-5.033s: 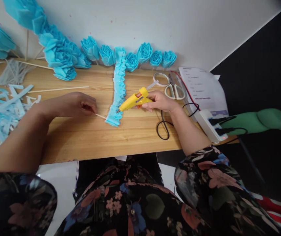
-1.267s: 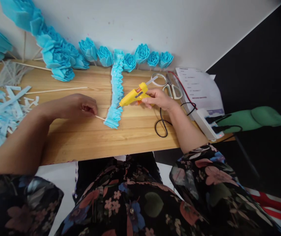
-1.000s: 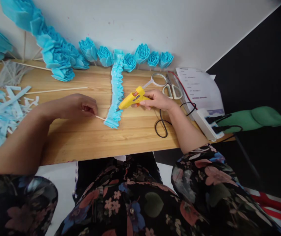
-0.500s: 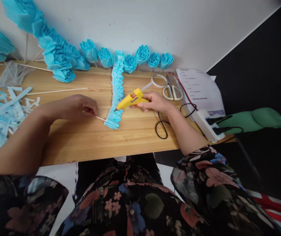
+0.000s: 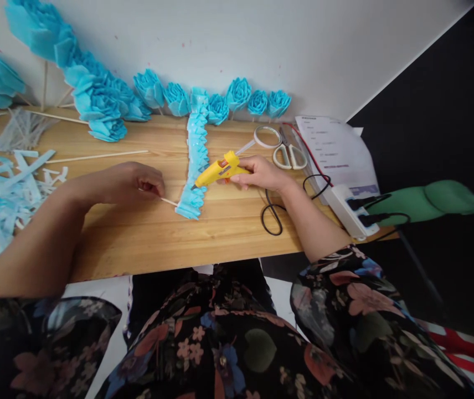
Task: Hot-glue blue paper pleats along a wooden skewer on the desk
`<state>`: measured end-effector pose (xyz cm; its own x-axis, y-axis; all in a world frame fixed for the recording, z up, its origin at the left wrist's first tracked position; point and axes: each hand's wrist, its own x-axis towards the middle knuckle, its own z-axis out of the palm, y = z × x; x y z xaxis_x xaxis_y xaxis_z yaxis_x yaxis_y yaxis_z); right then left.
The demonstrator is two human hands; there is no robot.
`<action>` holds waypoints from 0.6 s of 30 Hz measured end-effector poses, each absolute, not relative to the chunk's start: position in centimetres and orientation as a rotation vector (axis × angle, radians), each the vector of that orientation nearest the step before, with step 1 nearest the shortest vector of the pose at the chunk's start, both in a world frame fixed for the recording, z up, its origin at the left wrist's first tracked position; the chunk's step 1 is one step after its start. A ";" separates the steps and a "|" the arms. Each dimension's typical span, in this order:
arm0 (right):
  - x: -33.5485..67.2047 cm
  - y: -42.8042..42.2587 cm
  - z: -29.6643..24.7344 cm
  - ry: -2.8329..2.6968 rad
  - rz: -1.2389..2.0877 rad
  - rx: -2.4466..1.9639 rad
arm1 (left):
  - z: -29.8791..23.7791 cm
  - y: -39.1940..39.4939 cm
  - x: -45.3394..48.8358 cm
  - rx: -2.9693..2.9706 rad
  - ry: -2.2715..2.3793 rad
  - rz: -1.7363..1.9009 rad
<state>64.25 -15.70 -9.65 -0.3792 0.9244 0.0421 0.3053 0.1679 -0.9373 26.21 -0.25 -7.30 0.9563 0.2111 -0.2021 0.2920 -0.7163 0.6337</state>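
Blue strip (image 5: 197, 151) stretches forward between right hand (image 5: 264, 173), gripping glue gun (image 5: 219, 168), and left hand (image 5: 135, 182), pinching thin stick (image 5: 169, 201)

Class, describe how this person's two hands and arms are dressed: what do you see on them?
The left hand and right hand are bare, with nothing visible worn on fingers or wrists. The left sleeve and right sleeve are black, loose and floral, ending on the forearms. Pink and blue blooms show, with green leaves on the right.
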 end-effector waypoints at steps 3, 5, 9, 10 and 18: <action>64.3 -15.7 -9.6 -1.799 1.227 -1.147 | -7.5 -0.2 26.1 2.399 0.350 -0.133; 64.6 -15.6 -9.6 -1.751 1.220 -1.129 | -7.5 -0.2 26.0 2.396 0.356 -0.132; 65.0 -15.6 -9.4 -1.648 1.206 -1.100 | -7.3 -0.2 26.0 2.401 0.368 -0.130; 65.1 -15.6 -9.3 -1.640 1.211 -1.093 | -7.3 -0.3 26.0 2.401 0.371 -0.130; 65.4 -15.6 -9.6 -1.609 1.219 -1.144 | -7.1 -0.6 26.3 2.409 0.422 -0.166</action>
